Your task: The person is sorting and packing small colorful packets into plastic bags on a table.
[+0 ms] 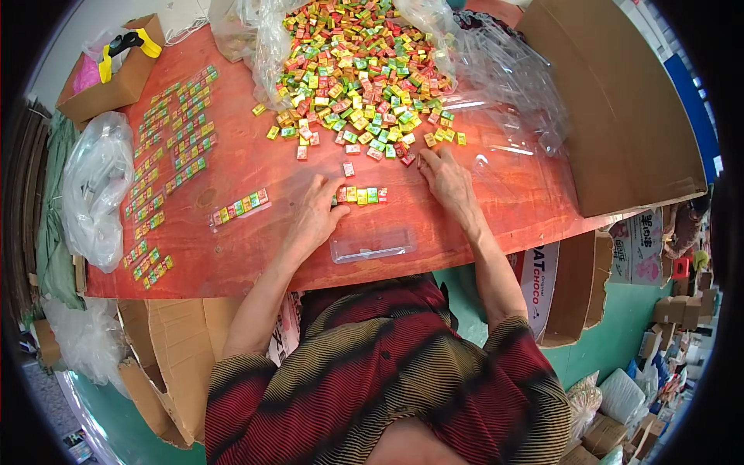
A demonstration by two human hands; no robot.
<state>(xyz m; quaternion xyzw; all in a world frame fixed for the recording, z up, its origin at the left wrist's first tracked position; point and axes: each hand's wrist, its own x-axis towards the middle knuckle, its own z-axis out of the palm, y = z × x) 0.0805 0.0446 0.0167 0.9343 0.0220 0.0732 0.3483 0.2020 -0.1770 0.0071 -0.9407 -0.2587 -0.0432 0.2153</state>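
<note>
A short row of small red, yellow and green boxes lies on the red table in front of me. My left hand has its thumb and index finger around the row's left end, partly hiding the boxes there. A clear plastic tray rests just nearer to me. My right hand is right of the row, its fingers closed beside a dark red box at the pile's near edge; what they hold is hidden. One pinkish-red box lies alone beyond the row.
A large pile of small boxes covers the far middle, between clear plastic bags. A filled tray lies to the left, with several more rows beyond. Cardboard boxes stand at the right and far left.
</note>
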